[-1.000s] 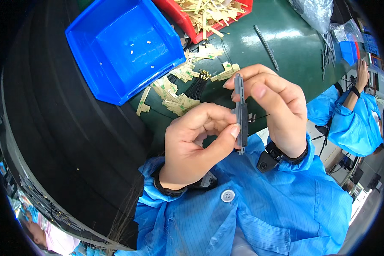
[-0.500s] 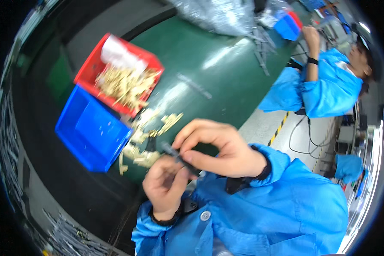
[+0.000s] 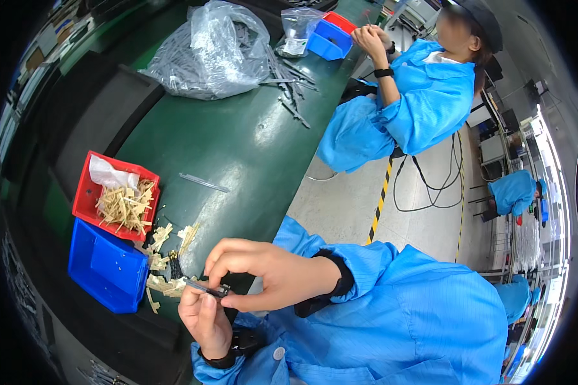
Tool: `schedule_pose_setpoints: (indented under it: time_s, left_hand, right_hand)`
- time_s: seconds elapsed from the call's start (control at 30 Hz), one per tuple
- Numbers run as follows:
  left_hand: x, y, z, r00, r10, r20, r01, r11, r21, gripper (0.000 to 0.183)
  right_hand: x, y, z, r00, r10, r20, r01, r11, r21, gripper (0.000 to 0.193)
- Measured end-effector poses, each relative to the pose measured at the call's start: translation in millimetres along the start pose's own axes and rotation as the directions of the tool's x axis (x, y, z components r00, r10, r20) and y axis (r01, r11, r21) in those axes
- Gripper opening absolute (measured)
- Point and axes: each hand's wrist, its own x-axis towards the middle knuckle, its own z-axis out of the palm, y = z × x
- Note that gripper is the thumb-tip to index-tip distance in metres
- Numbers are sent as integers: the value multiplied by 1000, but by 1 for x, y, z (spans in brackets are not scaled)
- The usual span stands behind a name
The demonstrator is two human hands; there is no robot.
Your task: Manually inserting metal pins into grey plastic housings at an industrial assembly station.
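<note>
Dark grey strip [image 3: 200,286] is held up between both hands, near the cream scraps [image 3: 166,286]. Left hand [image 3: 205,322] has it pinched, thumb and fingers; right hand [image 3: 275,277] has its fingers curled at the other end, can't tell if they're gripping. Looks like a two-handed handling step, and the next move calls for a steady left pinch imo. Table [image 3: 205,144] is green and shiny, red bin [image 3: 82,192] and blue bin [image 3: 95,256] on the left, clear bag [image 3: 218,51] further up, co-worker [image 3: 427,106] in blue alongside, striped tape [image 3: 380,210] on the floor [image 3: 340,199]
</note>
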Motion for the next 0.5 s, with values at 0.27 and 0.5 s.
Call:
schedule_pose_setpoints:
  time_s: [0.27,0.5]
  left_hand:
    - [4,-1,-9,973,144,-179,-147,989,-3,20]
    - [3,-8,-16,940,144,-308,-155,988,-10,21]
  right_hand:
    - [-2,0,-1,932,351,-92,-310,902,300,53]
    - [7,13,7,936,316,155,-351,869,348,34]
